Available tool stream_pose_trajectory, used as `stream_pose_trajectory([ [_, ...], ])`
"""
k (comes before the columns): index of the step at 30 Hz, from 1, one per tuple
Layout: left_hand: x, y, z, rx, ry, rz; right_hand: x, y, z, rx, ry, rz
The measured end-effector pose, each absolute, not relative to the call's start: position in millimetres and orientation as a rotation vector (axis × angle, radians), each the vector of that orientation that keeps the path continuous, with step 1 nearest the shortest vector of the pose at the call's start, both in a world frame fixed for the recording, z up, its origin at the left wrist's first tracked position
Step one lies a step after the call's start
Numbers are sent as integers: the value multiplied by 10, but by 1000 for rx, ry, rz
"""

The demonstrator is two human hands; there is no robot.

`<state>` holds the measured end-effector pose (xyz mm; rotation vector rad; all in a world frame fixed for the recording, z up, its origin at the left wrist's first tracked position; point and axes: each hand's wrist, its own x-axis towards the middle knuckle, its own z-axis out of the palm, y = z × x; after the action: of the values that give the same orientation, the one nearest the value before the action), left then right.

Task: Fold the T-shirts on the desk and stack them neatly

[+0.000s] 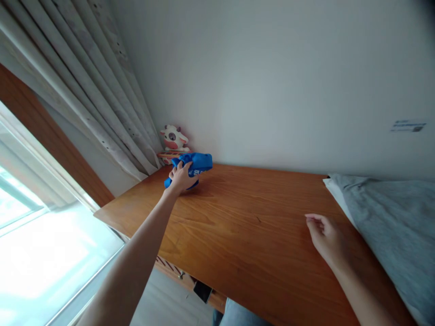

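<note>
A: Where's the light from?
B: The white-framed glass window (15,194), left of the brown wooden tabletop (244,203); glare bleaches the flat white sill (57,262) there.
A: Shadows?
B: A soft one under the crumpled blue white-lettered packet (202,161), at the tabletop's far left.
A: Sharpness?
B: The small rectangular printed label (408,125) above the tabletop's right end is unreadably blurred.

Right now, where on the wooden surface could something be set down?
The middle of the wooden surface, between the blue bundle and the right hand, is bare but for a dark fleck. Back left is crowded with the cow toy, bundle and left hand. Grey cloth borders the right.
</note>
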<state>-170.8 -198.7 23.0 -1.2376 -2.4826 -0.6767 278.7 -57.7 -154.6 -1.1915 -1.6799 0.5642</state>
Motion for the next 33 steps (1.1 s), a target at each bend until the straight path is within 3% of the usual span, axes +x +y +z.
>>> stream_pose_trajectory([
  [7,-926,-1667,-621,-1884,-2248,-705,2721,-625,-1518,-1206,-1624,555],
  [13,-87,-1355,-992,-2323,-1829,-928,3009,-773,-1097,-1223,-1777,681],
  [17,19,-1361,-1092,-2486,-1727,-954,3870,-648,-704,-1381,-1997,52],
  [21,-60,-1410,-1086,-2432,-1804,-1055,4768,-468,-702,-1911,-1830,-394],
  [24,-88,-1435,-1086,-2430,-1807,-1054,5106,-438,-941,-2243,-1698,-286],
  [33,-77,-1431,-1104,-2525,-1705,-942,5190,-480,-1067,-2302,-1545,-80],
])
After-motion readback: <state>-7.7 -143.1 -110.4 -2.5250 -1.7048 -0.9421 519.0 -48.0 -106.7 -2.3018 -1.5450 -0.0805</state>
